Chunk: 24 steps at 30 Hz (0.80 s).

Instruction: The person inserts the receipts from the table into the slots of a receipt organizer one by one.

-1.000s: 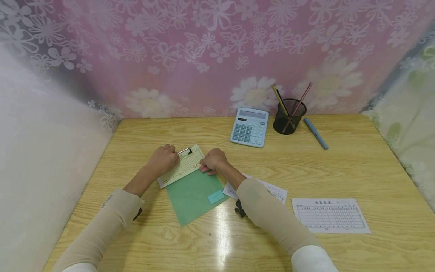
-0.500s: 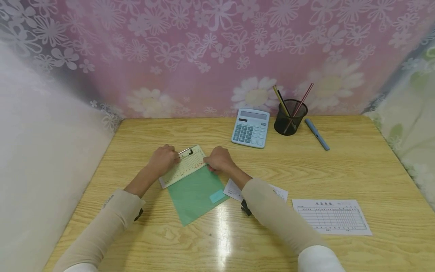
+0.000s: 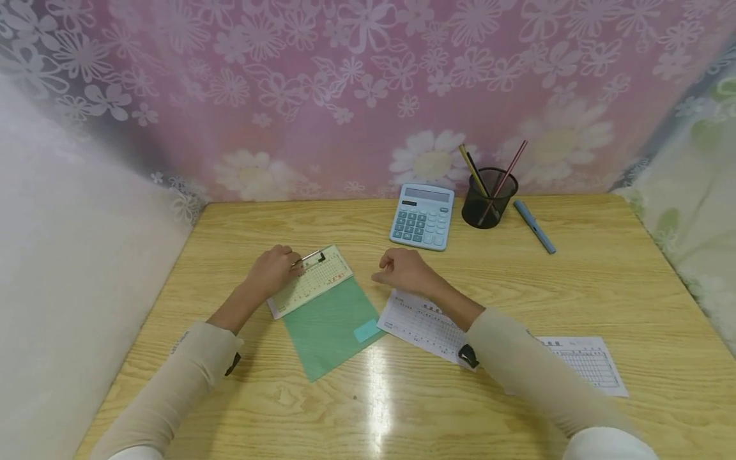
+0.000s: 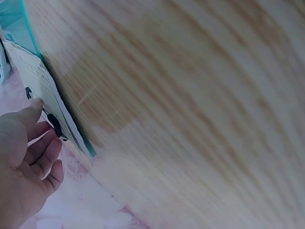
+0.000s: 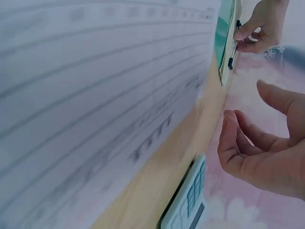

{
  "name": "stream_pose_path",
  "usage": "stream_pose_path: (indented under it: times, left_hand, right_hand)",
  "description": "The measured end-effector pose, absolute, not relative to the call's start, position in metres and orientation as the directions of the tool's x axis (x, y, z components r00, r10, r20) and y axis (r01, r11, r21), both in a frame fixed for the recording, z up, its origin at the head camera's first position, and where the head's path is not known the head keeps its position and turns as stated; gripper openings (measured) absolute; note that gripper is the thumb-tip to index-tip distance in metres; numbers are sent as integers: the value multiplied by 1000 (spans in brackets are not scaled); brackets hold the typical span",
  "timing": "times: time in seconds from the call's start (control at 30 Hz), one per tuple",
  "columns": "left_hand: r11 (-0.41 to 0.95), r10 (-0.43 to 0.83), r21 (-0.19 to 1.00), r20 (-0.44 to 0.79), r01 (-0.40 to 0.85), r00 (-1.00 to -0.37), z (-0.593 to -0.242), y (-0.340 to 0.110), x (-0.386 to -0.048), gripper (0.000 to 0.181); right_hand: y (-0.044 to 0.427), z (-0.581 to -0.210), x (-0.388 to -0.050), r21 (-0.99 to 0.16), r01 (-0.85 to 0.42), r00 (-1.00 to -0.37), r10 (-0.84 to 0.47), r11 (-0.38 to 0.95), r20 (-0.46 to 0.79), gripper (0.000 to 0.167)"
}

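A green clipboard (image 3: 333,329) lies tilted on the table at centre left in the head view. A yellow printed slip (image 3: 316,281) covers its upper part, under a metal clip (image 3: 312,257) with black ends. My left hand (image 3: 275,271) pinches the clip between thumb and fingers; the left wrist view shows the thumb on top. To the right of the board, my right hand (image 3: 405,271) hovers with loosely curled fingers and nothing in them. A white printed form (image 3: 422,329) lies below it, partly hidden by the forearm. A light blue patch (image 3: 367,331) sits at the board's lower right corner.
Another white form (image 3: 598,364) lies further right, partly behind the right sleeve. At the back stand a light blue calculator (image 3: 422,217) and a black mesh pen cup (image 3: 489,201) with pencils. A blue pen (image 3: 535,227) lies beside the cup. A floral wall (image 3: 322,96) borders the table.
My right hand has left the yellow slip's right edge and moved right, over the nearer white form. My left hand has stayed at the clip.
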<state>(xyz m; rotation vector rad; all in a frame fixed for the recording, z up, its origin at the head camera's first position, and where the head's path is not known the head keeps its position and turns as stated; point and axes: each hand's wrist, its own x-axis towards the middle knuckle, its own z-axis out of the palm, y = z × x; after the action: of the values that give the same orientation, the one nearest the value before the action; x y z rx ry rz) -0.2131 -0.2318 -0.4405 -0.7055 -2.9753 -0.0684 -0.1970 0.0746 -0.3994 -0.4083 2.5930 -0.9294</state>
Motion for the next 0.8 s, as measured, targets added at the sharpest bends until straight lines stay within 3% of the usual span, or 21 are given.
stream_pose_path:
  times: [0.2, 0.53, 0.8]
  left_hand:
    - [875, 469, 72, 122, 480, -874, -441, -235, -213, 26]
    - [824, 516, 154, 192, 545, -835, -445, -244, -218, 32]
    - [850, 483, 172, 122, 498, -867, -442, -240, -217, 28]
  right_hand:
    - [120, -403, -181, -598, -193, -875, -412, 778, -253, 52]
    - [185, -420, -144, -546, -234, -879, -416, 804, -235, 58]
    - [208, -420, -125, -519, -204, -891, -377, 830, -254, 67]
